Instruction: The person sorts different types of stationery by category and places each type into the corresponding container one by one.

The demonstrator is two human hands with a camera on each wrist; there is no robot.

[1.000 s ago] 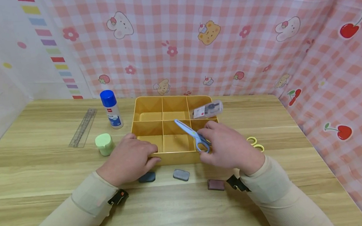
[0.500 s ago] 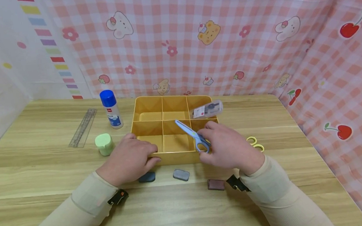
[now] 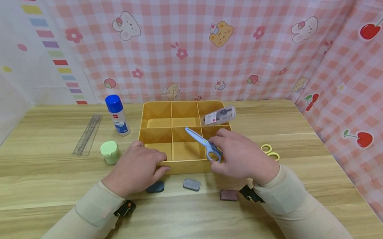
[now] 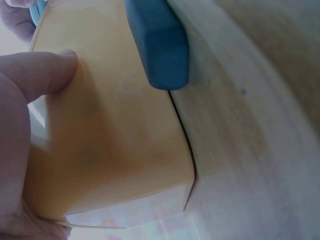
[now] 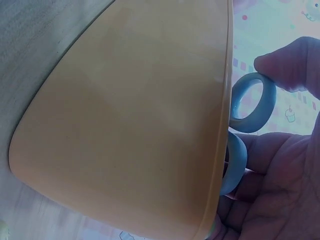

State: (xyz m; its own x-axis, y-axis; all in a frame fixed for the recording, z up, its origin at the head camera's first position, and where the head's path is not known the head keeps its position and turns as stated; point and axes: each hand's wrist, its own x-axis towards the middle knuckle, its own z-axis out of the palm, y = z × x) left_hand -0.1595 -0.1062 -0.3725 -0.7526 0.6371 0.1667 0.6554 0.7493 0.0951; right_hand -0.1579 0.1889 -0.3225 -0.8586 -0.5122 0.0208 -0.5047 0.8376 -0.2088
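An orange-yellow organizer box with several compartments stands on the wooden table in the head view. My left hand grips its front left corner, thumb pressed on the outer front wall and fingers over the rim. Light-blue scissors slant above the front compartments, tip pointing to the back left. Their finger loops are held by my right hand at the front right rim, the thumb touching one loop. The other fingers are partly hidden behind the box wall in the right wrist view.
A clear case with dark contents leans in the back right compartment. Yellow scissor handles lie to the right. Dark-blue, grey and plum blocks lie in front. Left are a light-green object, blue-capped bottle and clear ruler.
Both hands keep their places, the left on the box corner and the right at the scissors. The scissors have shifted only very slightly.
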